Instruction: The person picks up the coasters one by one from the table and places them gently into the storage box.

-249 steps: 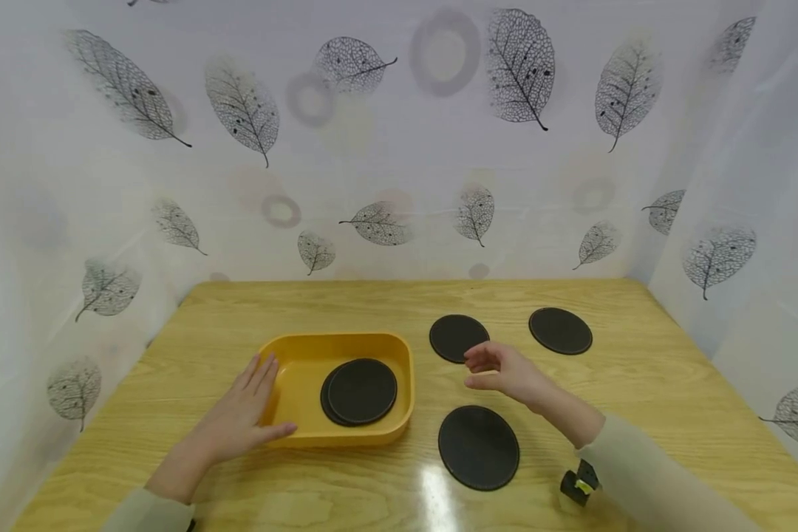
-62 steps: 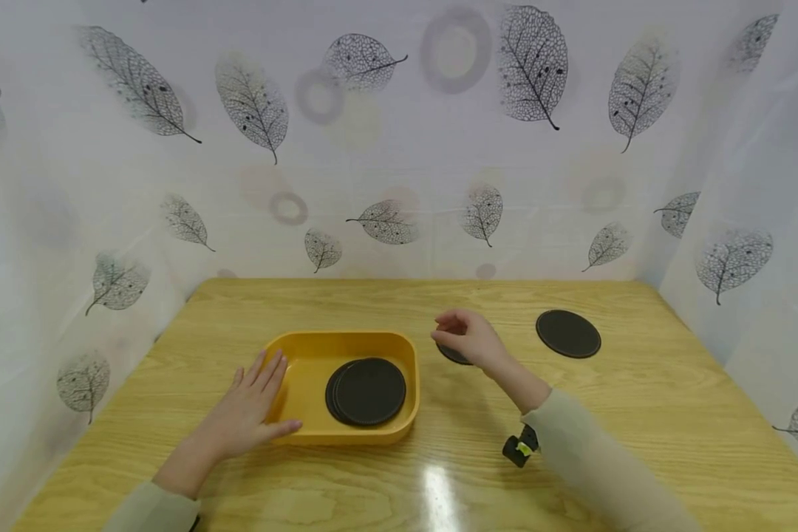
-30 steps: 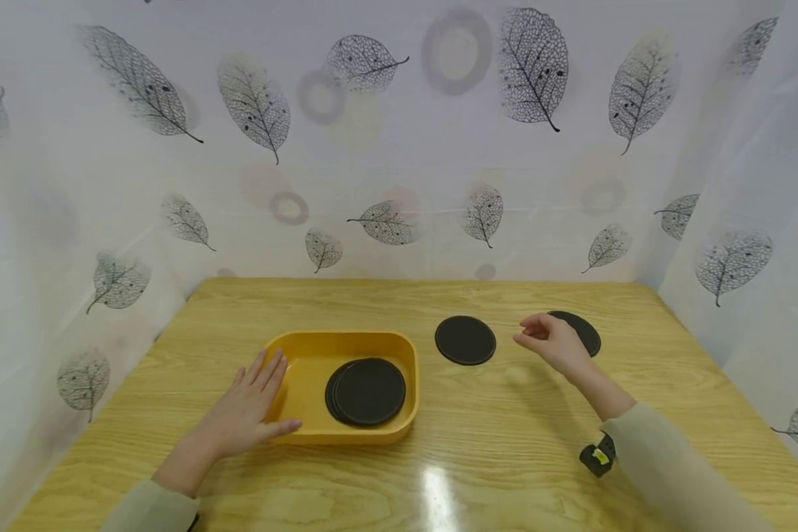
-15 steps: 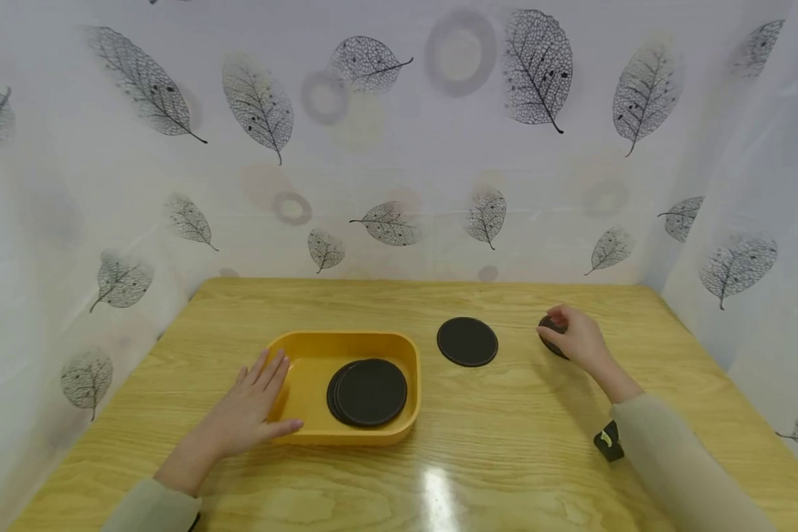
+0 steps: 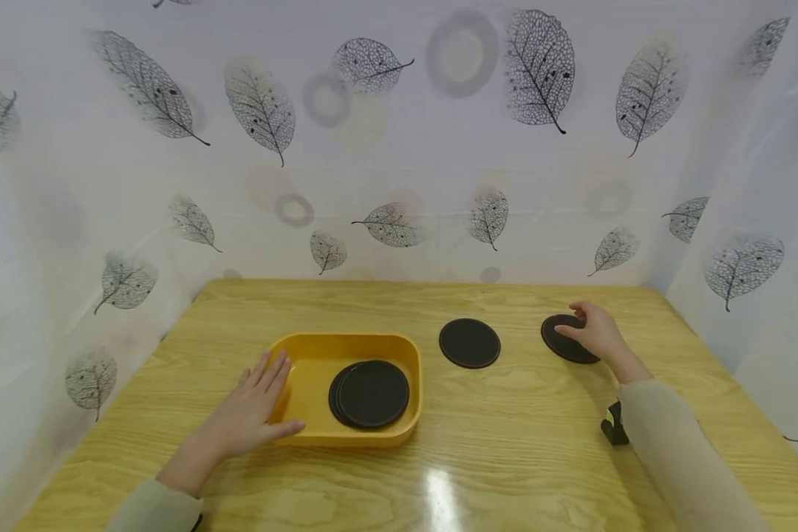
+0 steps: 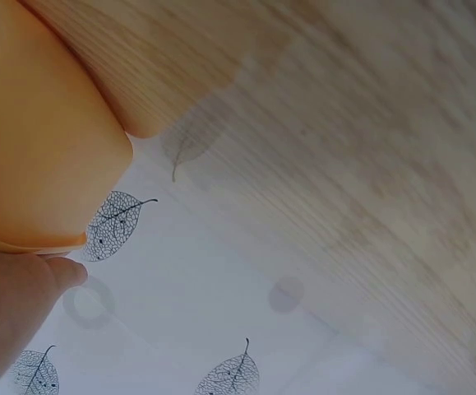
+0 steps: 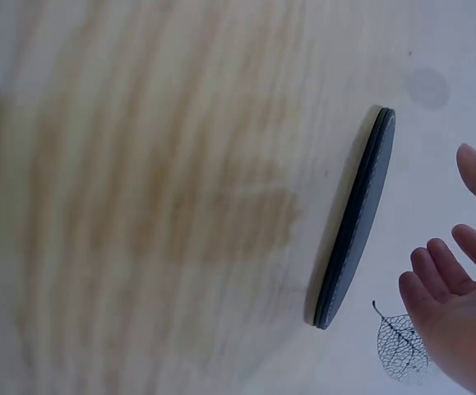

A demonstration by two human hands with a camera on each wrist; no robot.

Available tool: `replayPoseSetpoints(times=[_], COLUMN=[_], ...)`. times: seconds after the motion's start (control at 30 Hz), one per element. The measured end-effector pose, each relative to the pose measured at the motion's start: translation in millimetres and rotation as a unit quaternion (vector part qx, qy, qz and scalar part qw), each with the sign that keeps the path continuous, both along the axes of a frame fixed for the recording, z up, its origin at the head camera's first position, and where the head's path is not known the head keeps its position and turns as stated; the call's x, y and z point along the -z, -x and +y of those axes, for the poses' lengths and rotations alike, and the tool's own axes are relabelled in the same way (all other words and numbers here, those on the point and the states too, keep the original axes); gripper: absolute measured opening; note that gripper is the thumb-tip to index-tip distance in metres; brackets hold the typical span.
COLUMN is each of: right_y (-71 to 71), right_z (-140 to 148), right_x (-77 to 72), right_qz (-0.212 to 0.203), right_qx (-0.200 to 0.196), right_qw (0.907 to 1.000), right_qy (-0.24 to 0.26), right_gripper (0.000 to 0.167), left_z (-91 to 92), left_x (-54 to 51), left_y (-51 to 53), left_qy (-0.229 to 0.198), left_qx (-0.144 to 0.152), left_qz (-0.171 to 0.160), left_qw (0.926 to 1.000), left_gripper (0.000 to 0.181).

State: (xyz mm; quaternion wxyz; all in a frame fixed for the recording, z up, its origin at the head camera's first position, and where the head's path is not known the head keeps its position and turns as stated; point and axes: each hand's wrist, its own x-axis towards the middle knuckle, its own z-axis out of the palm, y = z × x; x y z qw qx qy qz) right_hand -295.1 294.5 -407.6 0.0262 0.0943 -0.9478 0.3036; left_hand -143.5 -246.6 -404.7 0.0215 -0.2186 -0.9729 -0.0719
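Observation:
My left hand (image 5: 239,414) rests on the left side of a yellow tray (image 5: 412,414), fingers straight over its rim. Inside the tray, overlapping black discs (image 5: 374,394) lie toward the right. In the left wrist view, a fingertip touches the rim of the tray (image 6: 40,123). Above the right-hand black disc (image 5: 568,344), my right hand (image 5: 598,336) has thumb and fingers apart and partly hides it. The right wrist view has the right hand (image 7: 459,288) beside a layered black disc (image 7: 357,218), a gap between them.
Another black disc (image 5: 469,343) lies flat on the wooden table (image 5: 292,488) between the tray and the right hand. A white curtain with a leaf pattern (image 5: 399,148) surrounds the back and sides of the table.
The disc once in front on the table is gone from there, and the tray's pile shows another layer. My right hand has moved right, over the far-right disc. The left hand stays on the tray.

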Motion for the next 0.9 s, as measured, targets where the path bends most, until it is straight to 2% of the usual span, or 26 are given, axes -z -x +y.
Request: replayPoseSetpoints(times=[0.17, 0.47, 0.9], right_y=[6.1, 14.7, 17.0], right_z=[5, 14, 19], right_x=[4.1, 14.3, 20.2], right_qz=[-0.019, -0.082, -0.114], right_qx=[-0.007, -0.034, -0.045], right_qw=[0.9997, 0.9943, 0.9881], right_qy=[-0.016, -0.06, -0.092], right_gripper=[0.069, 0.09, 0.097], left_z=[0.9, 1.4, 1.9], left_x=[0.6, 0.1, -0.4], left_y=[-0.1, -0.4, -0.5], left_qy=[0.005, 0.004, 0.003], left_qx=[-0.001, -0.004, -0.004], left_qz=[0.007, 0.005, 0.004], left_qw=[1.0, 1.0, 1.0], left_gripper=[0.093, 0.093, 0.092])
